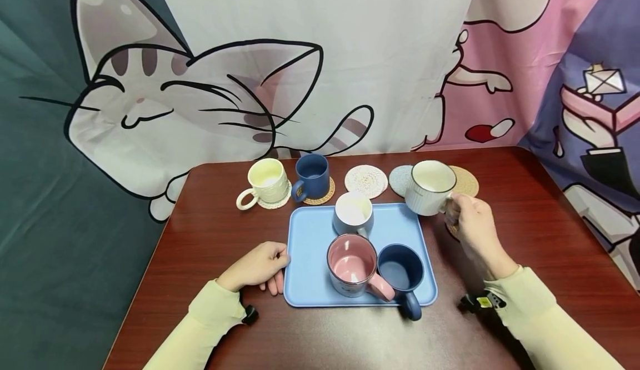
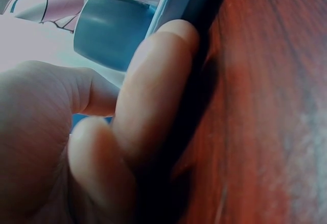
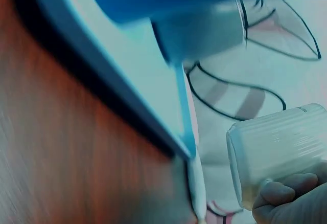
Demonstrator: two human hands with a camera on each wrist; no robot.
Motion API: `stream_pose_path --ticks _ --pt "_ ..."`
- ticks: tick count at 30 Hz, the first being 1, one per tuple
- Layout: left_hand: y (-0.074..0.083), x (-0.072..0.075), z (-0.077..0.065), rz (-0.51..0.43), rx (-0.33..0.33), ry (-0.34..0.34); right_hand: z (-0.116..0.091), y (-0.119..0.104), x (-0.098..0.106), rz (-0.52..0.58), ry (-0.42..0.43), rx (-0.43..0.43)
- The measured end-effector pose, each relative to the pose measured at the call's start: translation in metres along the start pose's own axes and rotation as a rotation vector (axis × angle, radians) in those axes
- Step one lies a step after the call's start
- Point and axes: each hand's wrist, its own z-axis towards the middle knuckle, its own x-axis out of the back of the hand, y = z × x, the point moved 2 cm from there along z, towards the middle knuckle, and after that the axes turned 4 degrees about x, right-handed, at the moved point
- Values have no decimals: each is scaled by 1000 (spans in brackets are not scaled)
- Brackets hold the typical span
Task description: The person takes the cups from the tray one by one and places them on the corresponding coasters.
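My right hand [image 1: 475,223] grips the handle of a white ribbed mug [image 1: 425,200], held up beyond the tray's back right corner. The ribbed mug [image 3: 278,152] also shows in the right wrist view, fingers against its side. My left hand [image 1: 257,264] holds the left edge of a light blue tray [image 1: 310,270], its thumb at the rim and fingers [image 2: 153,91] curled by the edge. On the tray stand a grey-white mug [image 1: 345,223], a pink mug [image 1: 352,261] and a dark blue mug [image 1: 400,267], whose handle reaches past the front rim.
Behind the tray, a cream mug [image 1: 268,181] and another blue mug [image 1: 312,173] stand on coasters. A white coaster [image 1: 366,181], a pale blue coaster [image 1: 399,180] and a tan coaster [image 1: 465,181] lie to their right. Another coaster is partly hidden by my right hand. A printed cloth hangs behind the table.
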Motion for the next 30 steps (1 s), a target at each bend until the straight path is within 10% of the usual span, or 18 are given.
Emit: stream_pose_path --ticks 30 --pt "-2 -1 1 -7 4 -1 72 11 77 225 70 -108"
